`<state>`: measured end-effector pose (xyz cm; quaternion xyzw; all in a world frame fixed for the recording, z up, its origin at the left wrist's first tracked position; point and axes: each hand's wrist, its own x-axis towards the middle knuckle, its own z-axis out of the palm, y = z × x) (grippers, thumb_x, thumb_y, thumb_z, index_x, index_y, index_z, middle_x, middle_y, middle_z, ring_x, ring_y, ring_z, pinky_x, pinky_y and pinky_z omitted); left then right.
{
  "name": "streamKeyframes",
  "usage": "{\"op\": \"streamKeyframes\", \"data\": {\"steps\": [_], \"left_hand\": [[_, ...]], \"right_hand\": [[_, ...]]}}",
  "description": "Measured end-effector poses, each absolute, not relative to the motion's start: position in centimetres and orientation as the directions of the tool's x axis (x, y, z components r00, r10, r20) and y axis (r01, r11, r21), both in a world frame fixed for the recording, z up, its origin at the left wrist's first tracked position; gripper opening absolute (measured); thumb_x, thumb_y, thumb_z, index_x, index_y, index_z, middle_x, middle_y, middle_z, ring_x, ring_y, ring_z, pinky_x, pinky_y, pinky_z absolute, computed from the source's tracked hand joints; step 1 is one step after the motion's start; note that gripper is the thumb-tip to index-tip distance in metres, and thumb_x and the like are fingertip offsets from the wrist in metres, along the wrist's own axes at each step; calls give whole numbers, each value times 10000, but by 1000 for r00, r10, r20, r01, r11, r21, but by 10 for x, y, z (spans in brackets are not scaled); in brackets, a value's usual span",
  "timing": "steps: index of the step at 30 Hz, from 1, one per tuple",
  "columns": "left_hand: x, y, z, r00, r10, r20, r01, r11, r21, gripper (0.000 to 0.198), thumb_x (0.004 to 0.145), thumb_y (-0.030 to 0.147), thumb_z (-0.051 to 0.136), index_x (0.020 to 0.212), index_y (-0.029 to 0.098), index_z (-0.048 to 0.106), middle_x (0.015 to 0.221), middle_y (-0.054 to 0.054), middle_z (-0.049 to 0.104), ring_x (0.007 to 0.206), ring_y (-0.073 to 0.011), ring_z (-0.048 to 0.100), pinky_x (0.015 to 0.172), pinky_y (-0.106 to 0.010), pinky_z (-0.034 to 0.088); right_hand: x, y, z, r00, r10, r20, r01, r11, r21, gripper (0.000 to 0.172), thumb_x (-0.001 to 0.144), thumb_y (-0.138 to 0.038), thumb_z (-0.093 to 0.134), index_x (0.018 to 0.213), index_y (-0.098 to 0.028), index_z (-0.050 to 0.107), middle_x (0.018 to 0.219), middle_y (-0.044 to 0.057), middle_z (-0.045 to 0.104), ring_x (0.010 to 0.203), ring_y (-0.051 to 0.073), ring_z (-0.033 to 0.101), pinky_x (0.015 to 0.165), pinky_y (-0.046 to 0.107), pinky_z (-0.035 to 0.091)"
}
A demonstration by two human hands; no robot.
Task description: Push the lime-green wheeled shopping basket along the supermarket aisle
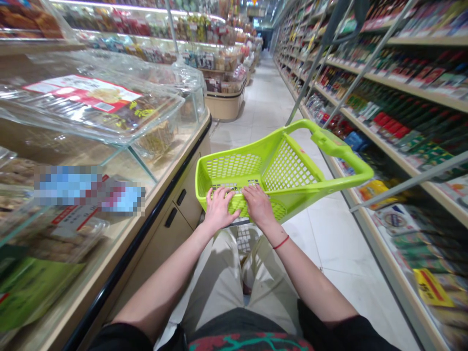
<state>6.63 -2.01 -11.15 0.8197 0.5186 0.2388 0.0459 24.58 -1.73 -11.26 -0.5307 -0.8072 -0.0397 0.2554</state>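
A lime-green plastic shopping cart (303,192) with perforated walls stands right in front of me, its near long side toward my body. My left hand (219,208) is hooked over the near rim at the left, fingers inside the basket and thumb on the outer side. Close beside it, my right hand (259,207) curls over the same rim, with a red string on the wrist. The cart's thick handle (341,148) rises at the right, away from both hands. Some fingertips are hidden behind the rim.
On the left runs a wooden counter (183,168) with glass bins and packaged food (91,105). Tall stocked shelves (405,90) line the right, with grey metal bars slanting before them. A tiled aisle (265,87) stretches ahead between displays.
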Motion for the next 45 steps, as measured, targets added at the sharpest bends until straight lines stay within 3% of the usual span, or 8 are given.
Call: {"op": "streamKeyframes", "data": {"steps": [9, 22, 29, 37, 45], "left_hand": [[67, -21, -111, 350, 870, 348, 824, -462, 326, 509, 763, 440, 670, 1238, 286, 565, 1329, -66, 590, 1348, -303, 427, 1207, -561, 124], [68, -22, -109, 358, 866, 350, 820, -470, 325, 508, 765, 443, 669, 1228, 268, 560, 1318, -76, 599, 1336, -297, 441, 1197, -563, 141], [67, -22, -110, 352, 866, 356, 822, -468, 325, 520, 761, 446, 676, 1231, 258, 560, 1319, -69, 595, 1333, -294, 442, 1198, -561, 137], [69, -22, -109, 352, 864, 361, 827, -468, 313, 516, 755, 436, 677, 1229, 263, 569, 1310, -70, 600, 1322, -298, 448, 1200, -553, 138], [67, -23, -113, 354, 862, 362, 830, -468, 304, 526, 761, 439, 670, 1245, 261, 565, 1335, -71, 588, 1341, -299, 434, 1206, -551, 129]], "right_hand": [[267, -23, -110, -335, 808, 485, 857, 475, -199, 360, 938, -105, 462, 1234, -157, 660, 1283, 103, 678, 1239, 232, 599, 1134, 457, 397], [351, -36, -89, -162, 791, 591, 979, 205, -5, 344, 919, -87, 436, 1151, -115, 689, 1217, 128, 707, 1224, 277, 598, 1144, 510, 346], [313, -27, -104, -147, 793, 591, 969, 235, -75, 402, 855, -22, 436, 1147, -134, 689, 1190, 122, 713, 1210, 257, 590, 1138, 479, 355], [252, -19, -113, -249, 835, 490, 911, 374, -174, 418, 854, -4, 442, 1184, -124, 669, 1229, 142, 691, 1231, 247, 577, 1157, 471, 338], [243, -16, -117, -348, 804, 483, 844, 492, -211, 412, 879, -47, 470, 1226, -156, 663, 1263, 133, 680, 1239, 238, 578, 1142, 481, 375]]}}
